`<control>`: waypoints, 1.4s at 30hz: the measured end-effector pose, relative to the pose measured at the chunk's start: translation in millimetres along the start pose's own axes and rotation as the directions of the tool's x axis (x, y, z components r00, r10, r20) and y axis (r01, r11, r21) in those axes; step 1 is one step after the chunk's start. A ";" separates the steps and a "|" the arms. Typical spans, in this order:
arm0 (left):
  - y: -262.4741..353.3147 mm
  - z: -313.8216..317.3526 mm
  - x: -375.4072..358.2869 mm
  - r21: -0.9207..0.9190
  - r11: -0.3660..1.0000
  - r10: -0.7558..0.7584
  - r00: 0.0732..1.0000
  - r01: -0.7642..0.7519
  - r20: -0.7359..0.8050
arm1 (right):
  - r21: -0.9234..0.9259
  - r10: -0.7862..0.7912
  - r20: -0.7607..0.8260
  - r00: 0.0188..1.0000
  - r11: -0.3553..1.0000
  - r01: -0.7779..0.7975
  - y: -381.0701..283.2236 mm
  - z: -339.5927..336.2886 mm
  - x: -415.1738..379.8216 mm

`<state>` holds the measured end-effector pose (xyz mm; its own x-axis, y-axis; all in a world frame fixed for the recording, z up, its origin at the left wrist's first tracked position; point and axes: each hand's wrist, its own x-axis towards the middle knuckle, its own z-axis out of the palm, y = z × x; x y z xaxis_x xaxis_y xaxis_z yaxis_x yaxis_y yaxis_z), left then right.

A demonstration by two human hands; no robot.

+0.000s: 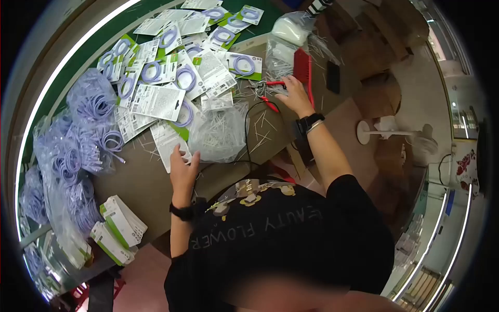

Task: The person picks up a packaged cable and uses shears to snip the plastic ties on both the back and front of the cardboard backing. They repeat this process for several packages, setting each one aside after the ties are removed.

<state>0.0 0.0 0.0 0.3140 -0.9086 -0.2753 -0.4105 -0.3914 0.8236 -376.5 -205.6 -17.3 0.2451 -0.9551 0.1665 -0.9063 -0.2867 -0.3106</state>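
Note:
My left hand is open, fingers apart, over the lower edge of a white card and beside a clear plastic bag of thin white strips. My right hand has its thumb and fingers spread, with the fingertips at one handle of red-handled pliers. The pliers lie with their handles apart among loose white strips. Ahead of my hands is a heap of white-and-green cards, many carrying a coiled lilac cable.
Plastic bags of coiled lilac cables fill the table's left side. Stacked cards sit at the near left corner. A red brush, a dark phone-like slab and a white bag lie at right. A white fan stands beyond.

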 end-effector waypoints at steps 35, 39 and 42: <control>-73.7 -48.8 -93.8 -0.792 0.606 -0.301 0.900 -0.075 -0.316 | -0.105 -0.266 0.521 0.811 0.923 0.370 8.5 -137.2 -14.4; -35.6 -42.6 -125.5 -0.867 0.463 -0.282 0.897 -0.183 -0.340 | -0.065 -0.309 0.732 0.607 0.856 0.513 8.1 -176.5 -18.4; -25.3 -32.7 -133.8 -0.972 0.198 -0.307 0.933 -0.130 -0.187 | 0.571 -0.480 0.659 0.579 0.821 0.031 10.0 -193.4 -28.1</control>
<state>-3.7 136.3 32.2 0.5792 -0.7003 -0.4172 0.7100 0.1819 0.6803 -459.0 -167.1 155.9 0.8041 -0.4642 -0.3715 -0.5397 -0.3076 -0.7837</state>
